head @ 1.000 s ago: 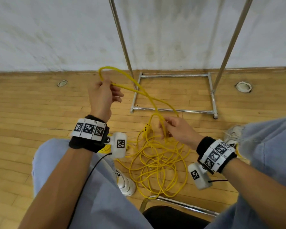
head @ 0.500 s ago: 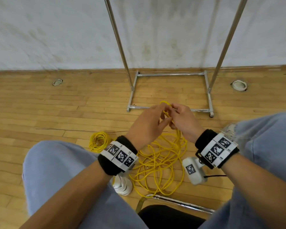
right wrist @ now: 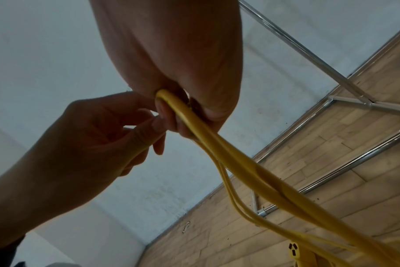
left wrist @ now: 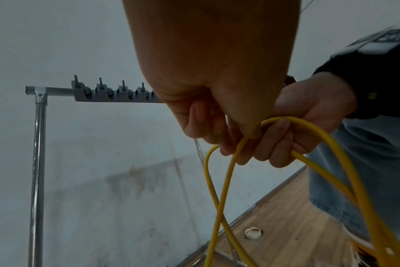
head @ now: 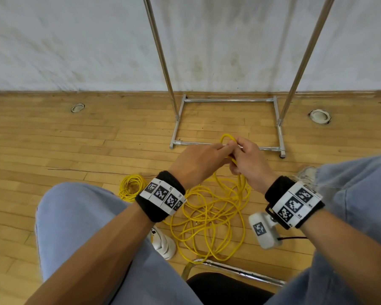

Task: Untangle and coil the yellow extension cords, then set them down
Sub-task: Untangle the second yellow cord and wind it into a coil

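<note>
Cords — two: loose cord [head: 209,219] pinched by both hands; coiled cord [head: 131,187] beside it.

black wristbands [head: 161,208] | tag-printed white strips | light-blue jeans [head: 75,227] | white sneaker [head: 163,244]

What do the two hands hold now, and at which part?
Both the left hand and the right hand grip the yellow extension cord at its raised loops; the rest hangs to the floor.
</note>
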